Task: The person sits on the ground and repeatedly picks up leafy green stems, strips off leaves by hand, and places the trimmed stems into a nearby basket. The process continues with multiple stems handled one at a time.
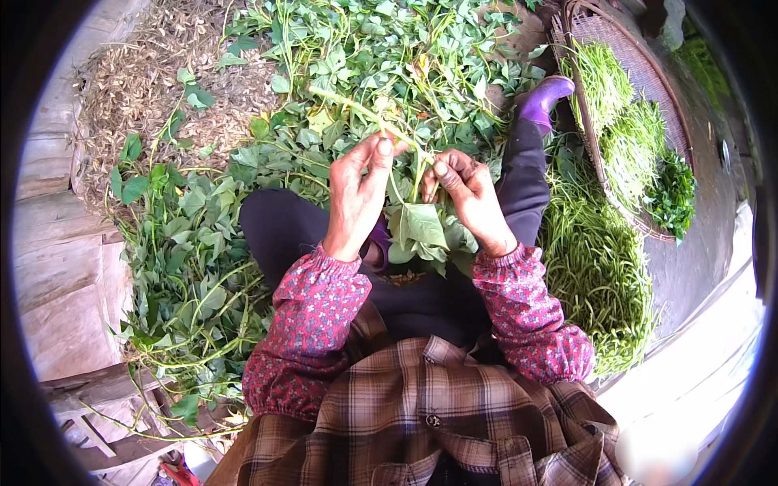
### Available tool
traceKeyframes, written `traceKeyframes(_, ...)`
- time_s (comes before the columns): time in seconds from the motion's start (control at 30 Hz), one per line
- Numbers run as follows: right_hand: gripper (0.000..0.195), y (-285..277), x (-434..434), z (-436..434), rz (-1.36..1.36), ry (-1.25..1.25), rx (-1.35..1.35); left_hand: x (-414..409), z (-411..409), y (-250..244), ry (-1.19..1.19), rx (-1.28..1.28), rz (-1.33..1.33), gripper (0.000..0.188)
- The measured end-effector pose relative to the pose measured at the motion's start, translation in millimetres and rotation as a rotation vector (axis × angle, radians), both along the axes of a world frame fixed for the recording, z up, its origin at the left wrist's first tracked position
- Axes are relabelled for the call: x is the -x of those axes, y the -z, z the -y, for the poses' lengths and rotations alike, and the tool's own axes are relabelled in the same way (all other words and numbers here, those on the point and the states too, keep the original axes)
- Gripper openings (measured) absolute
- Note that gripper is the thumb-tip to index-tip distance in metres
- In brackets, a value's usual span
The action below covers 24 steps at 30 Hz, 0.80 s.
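Note:
A green leafy vine stem (398,132), which looks like sweet potato vine, is stretched between my two hands over my lap. My left hand (360,188) pinches it midway between thumb and fingers, and its bare end points up and to the left. A little to the right, my right hand (471,191) grips the stem near its leaf stalks, thumb against curled fingers. Broad leaves (419,228) hang below and between the hands, hiding part of my lap. Both forearms wear red floral sleeve covers.
Heaped leafy vines (364,48) spread ahead and to the left (200,243). Dry brown plant litter (176,115) lies at upper left. On the right are a pile of green stalks (589,261) and a round woven basket (659,79) holding stalk bundles. My purple boot (544,100) rests beside it.

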State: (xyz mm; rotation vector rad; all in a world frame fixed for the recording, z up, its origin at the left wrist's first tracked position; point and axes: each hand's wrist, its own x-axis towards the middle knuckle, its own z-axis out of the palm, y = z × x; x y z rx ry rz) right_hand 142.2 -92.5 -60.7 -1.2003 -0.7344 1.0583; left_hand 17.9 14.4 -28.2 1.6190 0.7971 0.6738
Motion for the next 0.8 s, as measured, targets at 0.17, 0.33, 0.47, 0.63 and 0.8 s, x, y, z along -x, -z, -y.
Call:
traceKeyframes(0.17,0.021,-9.9,7.5,12.9,0.062,-0.068,0.010,17.8,2.5,3.8,0.151,0.016,-0.057,0.026)
traceKeyframes(0.33,0.018,-26.2,4.6,30.4,0.235,0.058,0.163,84.1,-79.2,37.8,-0.150,-0.668,-0.121,0.015)
traceKeyframes(0.47,0.023,-16.5,-16.6,44.0,-0.046,0.289,0.062,147.5,-120.1,18.9,-0.482,-0.126,-0.006,0.012)
traceKeyframes(0.63,0.023,-21.2,6.3,27.1,0.045,0.164,0.024,87.6,-35.4,20.4,0.141,0.561,0.304,0.016)
traceKeyframes(0.8,0.023,-27.5,1.3,35.0,0.042,0.215,0.060,56.9,-2.6,25.6,0.250,1.085,0.639,0.017)
